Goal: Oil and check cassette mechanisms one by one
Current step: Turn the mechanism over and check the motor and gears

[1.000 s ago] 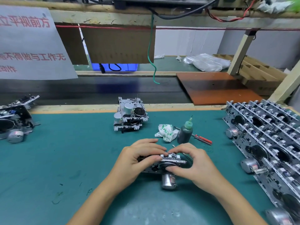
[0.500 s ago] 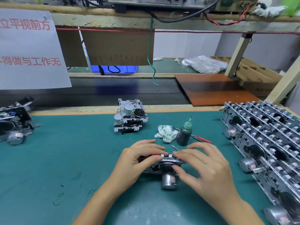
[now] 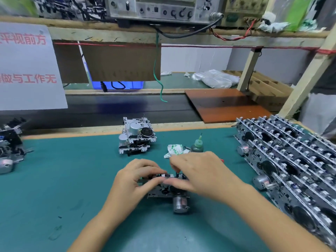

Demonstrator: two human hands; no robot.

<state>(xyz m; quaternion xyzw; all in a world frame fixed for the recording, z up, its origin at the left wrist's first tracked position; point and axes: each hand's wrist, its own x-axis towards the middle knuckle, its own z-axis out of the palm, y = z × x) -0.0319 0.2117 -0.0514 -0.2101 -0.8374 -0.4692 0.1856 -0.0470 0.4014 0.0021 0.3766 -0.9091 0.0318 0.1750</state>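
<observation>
Both forearms enter from the lower edge and converge at mid-bench on one cassette mechanism [image 3: 164,190], which sits on the green mat [image 3: 63,179] with its cylindrical motor [image 3: 179,204] pointing toward the person.

The left hand [image 3: 135,180] lies over the left end of the unit. Its fingers are curled down across the top edge, fingertips on the upper metal frame, thumb tucked against the near face, so that the unit is gripped between them. The wrist is held low, the forearm angled in from lower left.

The right hand [image 3: 198,171] is raised slightly over the right end of the unit, back of the hand toward the camera. The thumb runs along the near face of the mechanism, touching it. The index and middle fingers are bent and drawn together above the top edge; motion blur there prevents telling whether they pinch anything or merely touch the frame.

Just beyond the right-hand fingers stands the small oil bottle [image 3: 197,145] with its green nozzle upright, and to its left a crumpled white wrapper [image 3: 174,150], both close behind the knuckles. Farther beyond the left-hand fingertips, well apart, sits a stack of mechanisms [image 3: 136,135]. To the right of the right wrist, rows of mechanisms [image 3: 291,153] stand packed on edge. Far to the left of the left hand lies another pile of units [image 3: 11,148].
</observation>
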